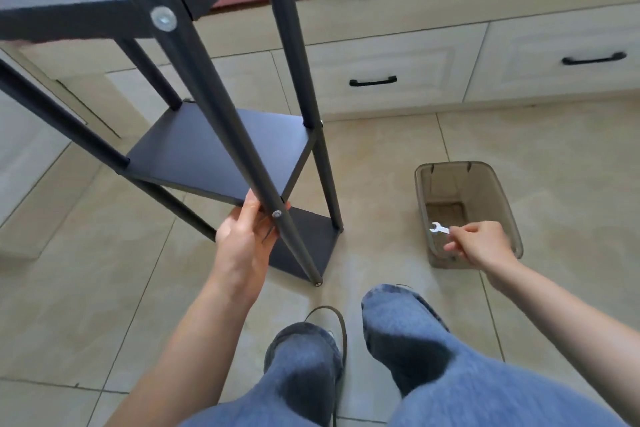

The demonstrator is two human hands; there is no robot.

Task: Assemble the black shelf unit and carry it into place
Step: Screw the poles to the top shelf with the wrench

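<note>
The black shelf unit (221, 152) stands upright on the tiled floor — matte black boards carried between four dark round posts, with silver bolt heads showing at the joints. Three tiers show, the lowest near the floor; its top runs out of view, so there may be more.

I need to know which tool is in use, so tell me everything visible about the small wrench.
The small wrench is a flat, silvery open-ended spanner that looks like thin stamped metal. Its forked jaw end points left and is free; the other end is pinched in the fingers of the right hand. It lies roughly level in the air, over the open translucent grey bin on the tiled floor, to the right of the black shelf unit. Only the hand touches it.
</note>
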